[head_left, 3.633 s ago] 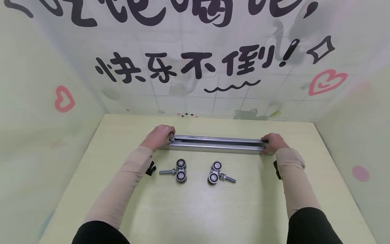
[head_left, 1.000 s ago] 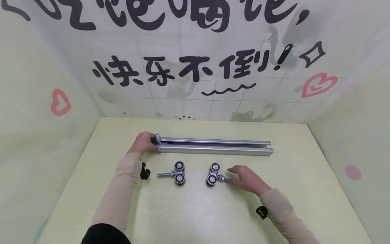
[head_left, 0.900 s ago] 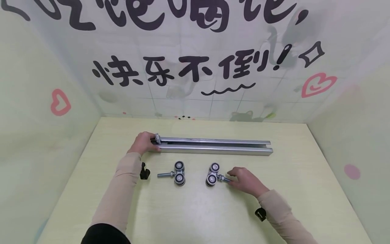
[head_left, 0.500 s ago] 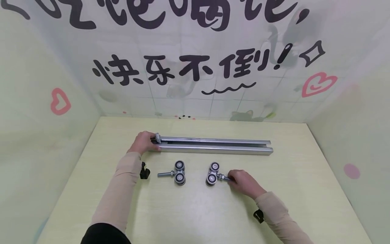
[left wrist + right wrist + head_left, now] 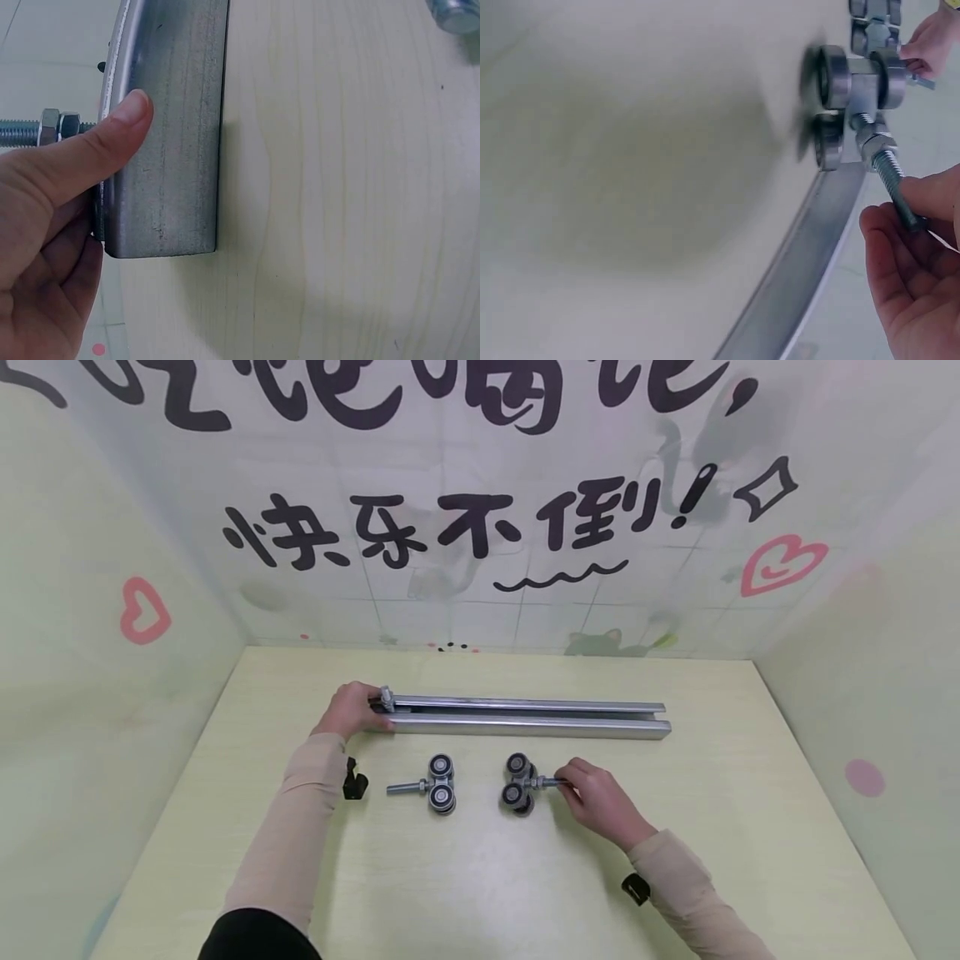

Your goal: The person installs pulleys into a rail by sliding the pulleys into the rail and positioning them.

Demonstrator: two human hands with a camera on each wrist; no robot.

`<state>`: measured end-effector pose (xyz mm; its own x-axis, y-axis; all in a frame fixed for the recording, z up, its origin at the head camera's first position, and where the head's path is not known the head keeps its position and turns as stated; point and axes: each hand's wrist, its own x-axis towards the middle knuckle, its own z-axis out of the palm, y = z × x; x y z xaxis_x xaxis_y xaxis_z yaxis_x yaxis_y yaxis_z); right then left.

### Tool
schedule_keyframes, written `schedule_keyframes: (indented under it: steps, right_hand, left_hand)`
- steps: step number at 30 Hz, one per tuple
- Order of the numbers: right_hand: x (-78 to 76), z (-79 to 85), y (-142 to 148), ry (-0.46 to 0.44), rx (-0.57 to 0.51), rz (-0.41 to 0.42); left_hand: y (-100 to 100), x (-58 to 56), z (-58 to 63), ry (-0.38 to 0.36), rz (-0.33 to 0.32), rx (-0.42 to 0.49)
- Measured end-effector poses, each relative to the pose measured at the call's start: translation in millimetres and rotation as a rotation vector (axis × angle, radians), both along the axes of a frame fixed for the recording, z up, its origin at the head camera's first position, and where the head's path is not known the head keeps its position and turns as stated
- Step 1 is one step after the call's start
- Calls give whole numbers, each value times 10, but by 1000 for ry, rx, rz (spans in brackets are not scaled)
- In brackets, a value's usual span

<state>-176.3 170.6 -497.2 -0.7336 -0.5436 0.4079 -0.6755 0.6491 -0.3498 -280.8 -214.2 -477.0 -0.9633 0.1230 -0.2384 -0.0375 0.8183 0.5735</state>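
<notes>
**One bolt is sitting in the rail, and two rollers are sitting outside it**

On the left, the left hand (image 5: pixel 349 710) is holding one end of the long metal rail (image 5: pixel 525 727). The thumb is pressing on its side, and the other fingers are curling around the end. Just beside this grip, a bolt with nuts (image 5: pixel 387 699) is standing up out of the rail, so that bit looks done. The pictures are not showing what is under it. The rail is lying on the table (image 5: pixel 465 885) and running off to the right of the left hand. No hand is touching its far end.

Closer to the person than the left grip, a loose roller (image 5: pixel 442 782) is lying on the table. No hand is touching it, so nothing is being done with that one.

Farther right, the right hand (image 5: pixel 603 806) is pinching the bolt end of the second roller (image 5: pixel 531 782) between thumb and fingers. Its wheels are sitting just past the fingertips, outside the rail. You cannot tell if they are touching the table. The work seems to be only partly done, with these two rollers left over.
</notes>
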Motion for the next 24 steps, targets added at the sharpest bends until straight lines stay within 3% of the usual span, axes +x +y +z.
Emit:
schedule_keyframes:
  steps: [3,7,13,19,24]
  right_hand:
    - [-34,69,-83,72,-27,32]
    - [-70,129,-217,127,30,77]
    - [-65,168,-314,95,90,90]
    - [-49,127,-305,43,21,107]
    - [-50,95,-313,81,-16,106]
  left_hand:
    - [5,1,2,-6,-1,0]
    - [15,3,8,-11,0,0]
    - [35,2,1,-21,4,14]
    - [11,-6,5,-13,-1,-9]
    - [1,-12,11,-26,-3,-14]
